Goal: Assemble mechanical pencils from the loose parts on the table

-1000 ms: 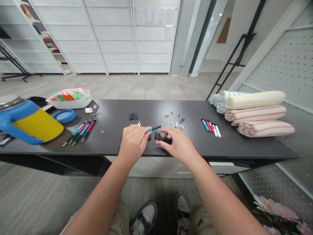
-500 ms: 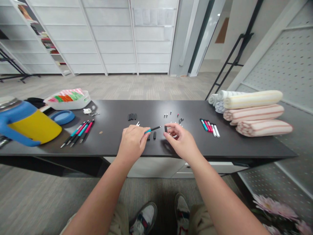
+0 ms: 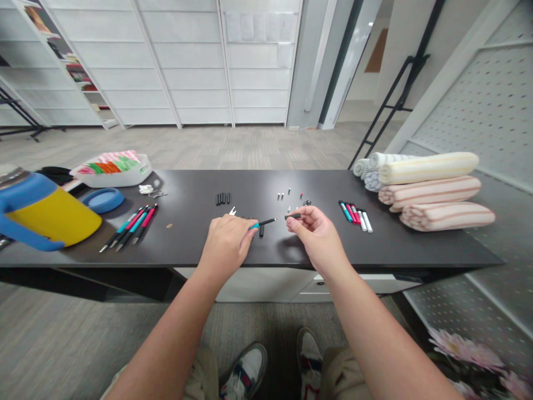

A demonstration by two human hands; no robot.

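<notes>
My left hand (image 3: 225,244) is closed on a teal-and-black pen (image 3: 267,222), its thin point bare and facing right. Between the fingertips of my right hand (image 3: 320,238) lies a short black pen grip (image 3: 292,216), held nearly level. A small gap separates the grip's left end from the pen's point. Below the pen stands another black grip (image 3: 261,230), partly hidden by my left hand. Behind it, a row of several black grips (image 3: 222,198) lies on the table (image 3: 191,189). Small silver tips (image 3: 280,196) and a red piece (image 3: 301,195) are spread beyond my right hand.
Several assembled pens (image 3: 130,226) lie at left beside a blue ring (image 3: 103,200) and a yellow-and-blue jug (image 3: 54,214). A white basket (image 3: 112,176) stands behind. At right are teal, red and white pen barrels (image 3: 356,215) and rolled towels (image 3: 433,191).
The black grip in my right hand has turned from upright to nearly level, and that hand has shifted slightly right. My left hand keeps the pen almost in place.
</notes>
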